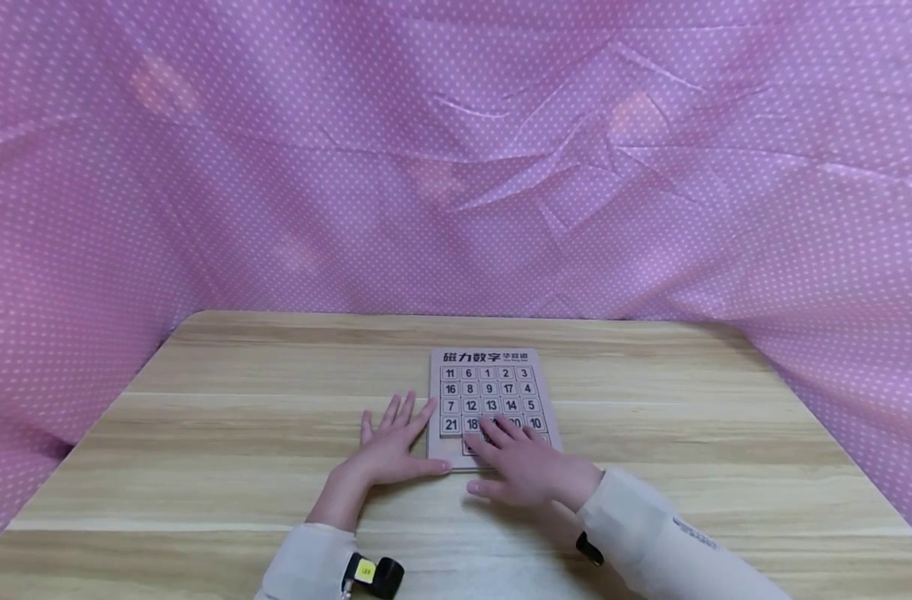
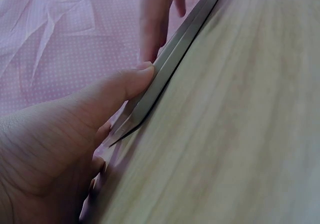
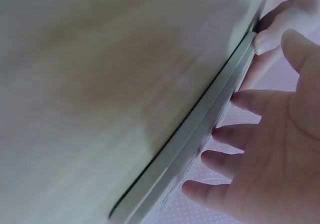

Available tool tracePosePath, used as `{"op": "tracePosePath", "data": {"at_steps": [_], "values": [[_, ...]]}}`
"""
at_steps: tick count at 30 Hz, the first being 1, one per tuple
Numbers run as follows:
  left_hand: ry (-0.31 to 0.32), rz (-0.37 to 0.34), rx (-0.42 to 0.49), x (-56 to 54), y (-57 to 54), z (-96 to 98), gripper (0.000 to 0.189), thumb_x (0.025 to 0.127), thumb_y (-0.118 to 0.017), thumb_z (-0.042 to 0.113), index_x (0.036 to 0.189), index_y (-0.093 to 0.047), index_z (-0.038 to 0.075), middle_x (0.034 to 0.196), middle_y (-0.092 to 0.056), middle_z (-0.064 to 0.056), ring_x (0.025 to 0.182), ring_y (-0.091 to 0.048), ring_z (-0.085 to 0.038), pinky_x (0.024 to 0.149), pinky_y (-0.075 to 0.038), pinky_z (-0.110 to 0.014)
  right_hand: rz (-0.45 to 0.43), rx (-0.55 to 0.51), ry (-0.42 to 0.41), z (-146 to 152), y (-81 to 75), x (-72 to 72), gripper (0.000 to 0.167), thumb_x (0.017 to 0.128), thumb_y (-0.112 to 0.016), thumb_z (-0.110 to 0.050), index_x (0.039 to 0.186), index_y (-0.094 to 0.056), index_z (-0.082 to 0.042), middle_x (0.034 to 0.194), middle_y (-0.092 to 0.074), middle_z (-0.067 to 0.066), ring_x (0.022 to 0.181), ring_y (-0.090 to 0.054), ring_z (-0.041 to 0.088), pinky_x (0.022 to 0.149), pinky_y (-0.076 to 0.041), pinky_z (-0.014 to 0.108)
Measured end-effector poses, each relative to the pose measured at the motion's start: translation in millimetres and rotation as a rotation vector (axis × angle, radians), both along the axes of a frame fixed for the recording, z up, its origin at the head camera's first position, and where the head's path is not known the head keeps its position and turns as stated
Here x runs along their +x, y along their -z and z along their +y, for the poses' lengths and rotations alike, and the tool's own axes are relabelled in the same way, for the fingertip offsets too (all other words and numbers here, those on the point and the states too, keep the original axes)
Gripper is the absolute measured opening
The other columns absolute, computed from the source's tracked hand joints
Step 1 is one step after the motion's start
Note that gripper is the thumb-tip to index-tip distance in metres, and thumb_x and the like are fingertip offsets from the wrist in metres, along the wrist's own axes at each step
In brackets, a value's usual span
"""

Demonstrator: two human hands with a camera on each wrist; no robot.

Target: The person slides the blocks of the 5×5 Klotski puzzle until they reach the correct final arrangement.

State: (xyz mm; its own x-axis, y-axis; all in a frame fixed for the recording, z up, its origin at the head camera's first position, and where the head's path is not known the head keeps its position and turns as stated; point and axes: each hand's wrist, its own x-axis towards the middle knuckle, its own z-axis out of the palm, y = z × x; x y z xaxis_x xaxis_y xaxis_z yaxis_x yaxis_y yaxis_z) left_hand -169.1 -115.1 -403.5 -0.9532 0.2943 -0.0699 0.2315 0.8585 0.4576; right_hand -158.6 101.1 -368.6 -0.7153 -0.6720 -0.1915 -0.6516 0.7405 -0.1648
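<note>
A grey magnetic number sliding puzzle [image 1: 435, 454] lies flat on the table, with numbered tiles in rows and a bare slot at its bottom left. My left hand [image 1: 390, 450] is spread beside the board's left edge. Its thumb [image 2: 135, 79] rests on the near left corner, as the left wrist view shows. Over the lower rows lies my right hand [image 1: 527, 468], with its fingers [image 3: 227, 134] extended and tips at the tiles. It hides most of the bottom row and part of the row with 21 and 18. The right thumb is off the board, near its front edge.
The light wooden table [image 1: 238, 417] stretches out on all sides of the board. Pink dotted cloth [image 1: 456, 167] hangs behind it and at both sides. A small black camera [image 1: 377, 575] is strapped to the left wrist.
</note>
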Motion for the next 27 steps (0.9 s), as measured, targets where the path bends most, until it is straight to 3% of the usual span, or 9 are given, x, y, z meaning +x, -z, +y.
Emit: {"op": "tracePosePath", "data": {"at_steps": [9,16,23,27], "values": [[0.010,0.004,0.000,0.4,-0.8,-2.5,0.093,0.064,-0.052,0.069,0.138,-0.018,0.025,0.142,-0.004,-0.011,0.127,0.004,-0.029,0.092,0.013,-0.056,0.046,0.025,0.098,-29,0.2,-37.6,0.075,0.082,-0.032,-0.062,0.138,-0.020,-0.013,0.141,-0.012,0.013,0.126,-0.009,0.033,0.094,-0.015,0.056],[0.013,0.000,-0.001,-0.1,-1.1,-1.6,0.091,0.065,-0.053,0.068,0.138,-0.018,0.025,0.142,-0.004,-0.011,0.127,0.004,-0.029,0.092,0.013,-0.056,0.002,0.037,0.215,-45,6.5,-65.7,0.077,0.082,-0.031,-0.062,0.139,-0.015,-0.013,0.142,-0.006,0.013,0.127,-0.005,0.033,0.096,-0.012,0.056],[0.015,-0.006,-0.004,-0.3,-0.9,-0.3,0.091,0.065,-0.052,0.068,0.138,-0.018,0.025,0.142,-0.004,-0.011,0.127,0.005,-0.029,0.092,0.013,-0.056,-0.051,0.030,0.278,-49,6.7,-73.2,0.075,0.082,-0.030,-0.062,0.139,-0.014,-0.016,0.143,-0.002,0.011,0.127,-0.001,0.033,0.096,-0.009,0.055],[0.014,-0.003,-0.005,-0.1,0.0,-1.0,0.091,0.066,-0.052,0.068,0.138,-0.018,0.024,0.142,-0.004,-0.011,0.127,0.005,-0.029,0.092,0.013,-0.056,-0.042,0.044,0.266,-50,5.1,-71.0,0.074,0.082,-0.030,-0.062,0.139,-0.013,-0.017,0.142,-0.002,0.012,0.127,0.000,0.033,0.096,-0.009,0.055]]}}
